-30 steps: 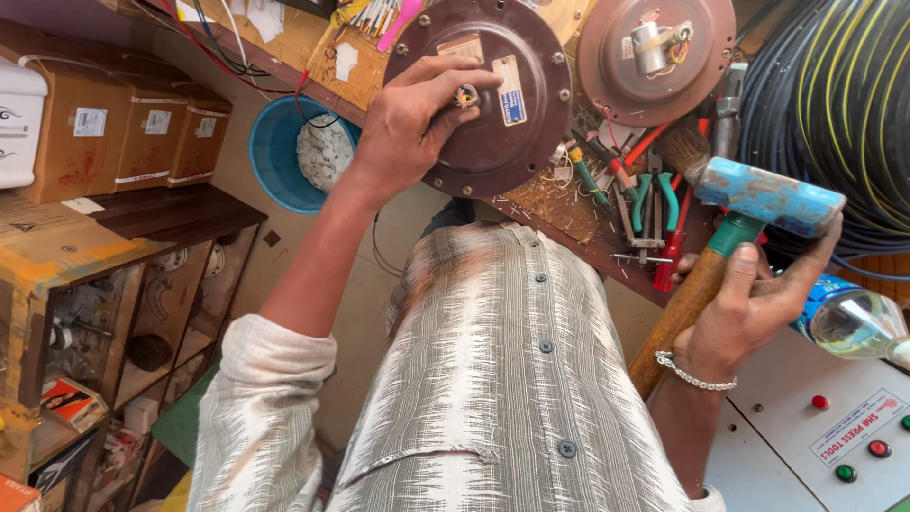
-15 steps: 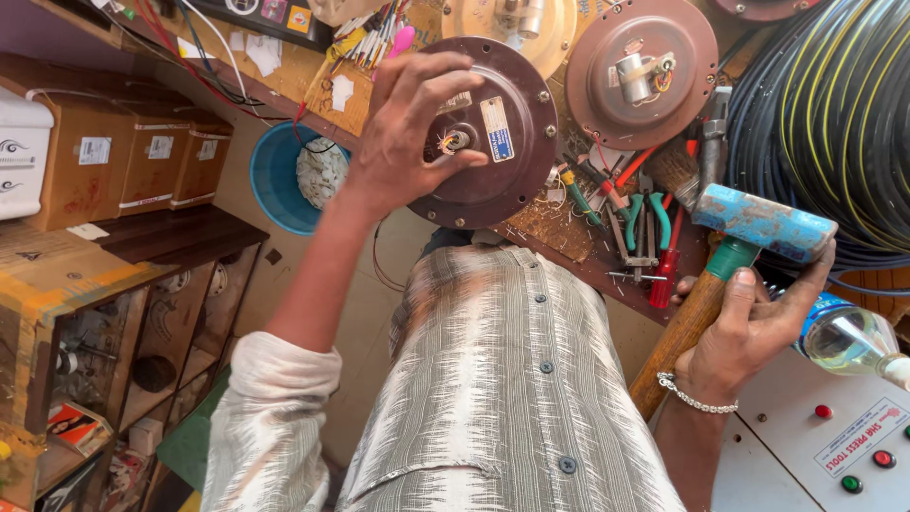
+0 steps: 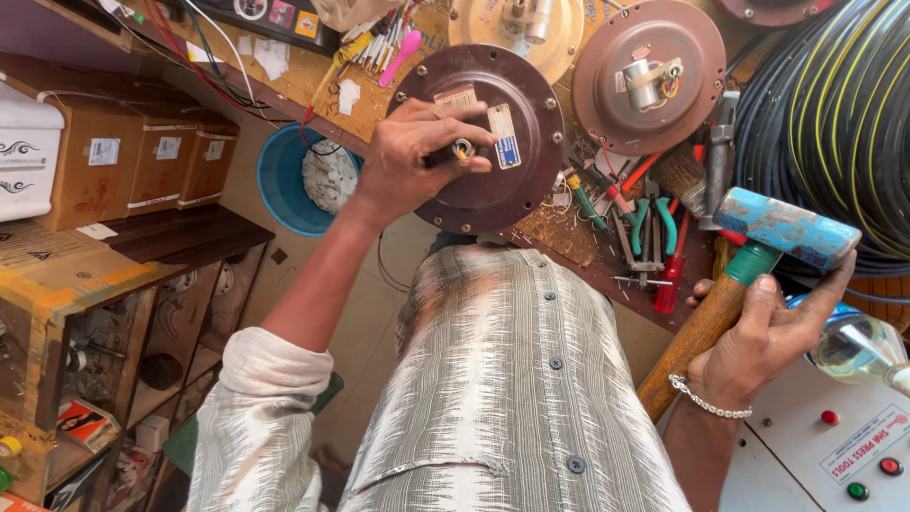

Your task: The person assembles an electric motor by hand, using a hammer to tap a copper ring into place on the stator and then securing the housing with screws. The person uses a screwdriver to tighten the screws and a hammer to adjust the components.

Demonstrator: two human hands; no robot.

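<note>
My left hand (image 3: 403, 163) is raised over a round brown fan motor (image 3: 519, 185), fingers closed around the short shaft (image 3: 462, 149) at its centre. The motor's face carries two small labels and rim screws, and it lies at the bench's near edge. My right hand (image 3: 768, 343), with a metal bracelet on the wrist, grips the wooden handle of a hammer (image 3: 785, 228) just under its worn blue head. The hammer is held off to the right, apart from the motor.
A second brown motor (image 3: 649, 76) and a pale one lie further back. Pliers and screwdrivers (image 3: 654, 237) are scattered between the motor and the hammer. Coiled black cable (image 3: 834, 123) fills the right. A blue tub (image 3: 284, 180), cardboard boxes (image 3: 142, 161), a button panel (image 3: 834, 446) and a glass bottle (image 3: 853, 346) surround me.
My left hand and the brown motor sit lower in the view, and the fingers have closed more tightly on the shaft. The hammer hand has barely moved.
</note>
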